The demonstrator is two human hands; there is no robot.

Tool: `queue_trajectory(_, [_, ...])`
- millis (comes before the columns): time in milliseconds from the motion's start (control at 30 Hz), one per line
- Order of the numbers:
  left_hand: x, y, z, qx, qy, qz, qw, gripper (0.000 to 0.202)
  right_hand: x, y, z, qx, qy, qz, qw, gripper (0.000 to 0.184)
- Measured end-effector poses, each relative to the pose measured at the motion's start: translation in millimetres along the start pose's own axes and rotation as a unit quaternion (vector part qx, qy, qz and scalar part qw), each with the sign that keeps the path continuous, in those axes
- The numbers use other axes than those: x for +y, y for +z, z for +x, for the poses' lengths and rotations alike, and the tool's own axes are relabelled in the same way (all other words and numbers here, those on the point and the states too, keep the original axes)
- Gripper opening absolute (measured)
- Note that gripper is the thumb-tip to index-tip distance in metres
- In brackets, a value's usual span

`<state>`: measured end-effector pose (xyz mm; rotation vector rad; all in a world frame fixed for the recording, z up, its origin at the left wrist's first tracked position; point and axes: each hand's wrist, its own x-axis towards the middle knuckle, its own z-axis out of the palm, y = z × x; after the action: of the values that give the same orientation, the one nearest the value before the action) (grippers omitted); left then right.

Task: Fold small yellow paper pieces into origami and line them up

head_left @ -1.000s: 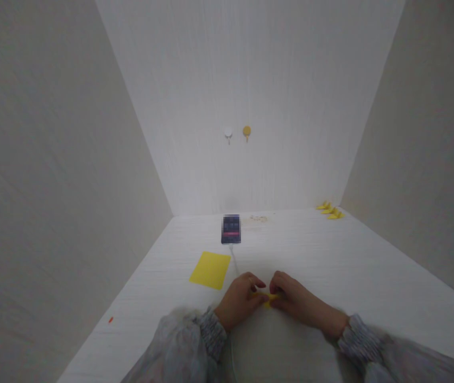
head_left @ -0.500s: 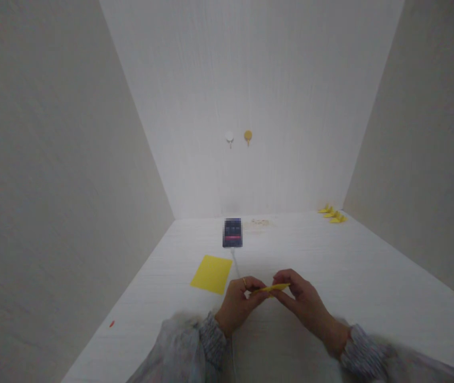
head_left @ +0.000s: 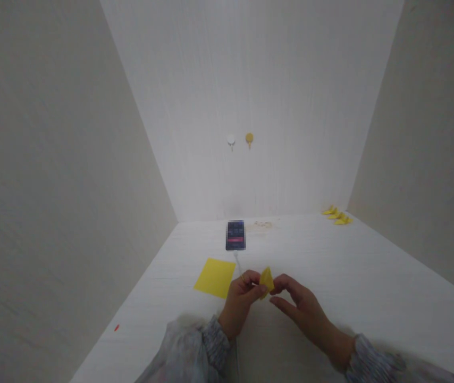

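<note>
Between the thumb and fingers of my left hand [head_left: 243, 298] is a small folded piece of yellow paper [head_left: 267, 281], turned up so a diamond-like face shows. My right hand [head_left: 301, 306] is just to its right, thumb and forefinger apart, with the forefinger tip close to the paper's right edge; whether it touches I cannot tell. A flat yellow square sheet [head_left: 215, 277] lies on the white table to the left of my left hand. Several folded yellow paper figures [head_left: 337, 215] sit in a row at the far right corner.
A phone [head_left: 235, 235] with a blurred screen lies near the back wall, its white cable [head_left: 238, 261] running toward me under my left hand. Two hooks, one white [head_left: 231, 139] and one gold [head_left: 250, 138], are on the wall. A small red bit [head_left: 117, 327] lies at left.
The folded paper has turned from nearly edge-on to upright in my left hand. My right hand's thumb and forefinger have let go of it and opened. The whole view has shifted slightly.
</note>
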<state>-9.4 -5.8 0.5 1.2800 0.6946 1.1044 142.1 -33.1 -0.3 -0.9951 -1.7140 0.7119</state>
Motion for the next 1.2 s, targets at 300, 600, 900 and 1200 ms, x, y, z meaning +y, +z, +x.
queue_trajectory(300, [-0.9, 1.1, -0.4, -0.003, -0.018, -0.026, 1.000, 0.019, -2.4, 4.5, 1.0, 0.028, -0.048, -0.053, 0.997, 0.013])
queue_trajectory(600, [-6.9, -1.6, 1.8, -0.006, -0.024, -0.004, 1.000, 0.018, -3.9, 5.1, -4.1, 0.016, -0.043, -0.123, 0.991, 0.014])
queue_trajectory(900, [-5.6, -7.4, -0.9, -0.033, -0.039, -0.051, 0.997, 0.022, 3.0, -10.4, -2.3, -0.003, -0.243, -0.342, 0.908, 0.020])
queue_trajectory(1200, [-2.2, -10.9, -0.5, -0.061, -0.089, -0.079, 0.991, 0.027, 2.1, -12.8, -2.9, -0.066, -0.267, -0.367, 0.889, 0.019])
